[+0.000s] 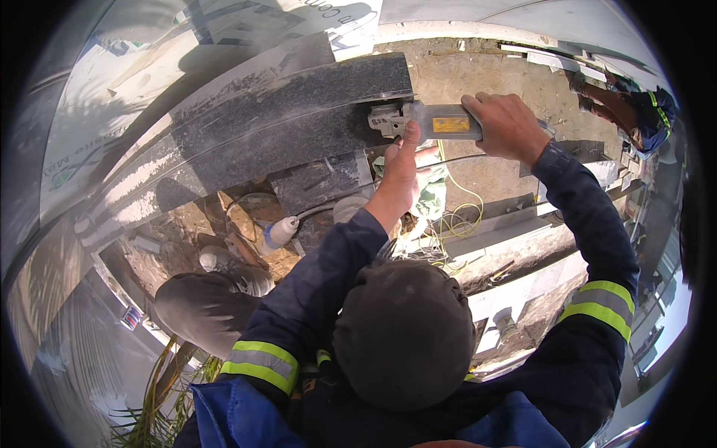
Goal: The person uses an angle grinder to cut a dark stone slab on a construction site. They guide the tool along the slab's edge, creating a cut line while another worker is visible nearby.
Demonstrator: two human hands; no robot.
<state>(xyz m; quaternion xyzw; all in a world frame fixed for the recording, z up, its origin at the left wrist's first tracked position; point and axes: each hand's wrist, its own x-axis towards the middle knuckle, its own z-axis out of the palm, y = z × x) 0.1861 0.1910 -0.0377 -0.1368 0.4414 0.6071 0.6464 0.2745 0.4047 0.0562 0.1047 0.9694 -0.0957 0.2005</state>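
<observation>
Your right hand (509, 128), fingers wrapping the angle grinder (450, 122), and left hand (401, 176), finger closure unclear, seemingly ground the dark slab (287, 112), needing steadiness next.

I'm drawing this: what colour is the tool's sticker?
The sticker is orange-yellow, best seen in the head view.

Left arm (317, 272): long reach from lower left, slanting up and right
Left hand (397, 179): bare, palm side turned rightward; partly hidden, can't tell how far it's closed
Left thumb (410, 138): straight, pointing up
Right arm (590, 213): swung out wide, elbow bent, forearm angling up and left
Right hand (511, 127): bare, back of hand up, curled in a grip
Sleeves (343, 243): navy, down to the wrists, both with yellow-silver reflective bands (261, 364)
Spacing: hands apart, right one higher
</observation>
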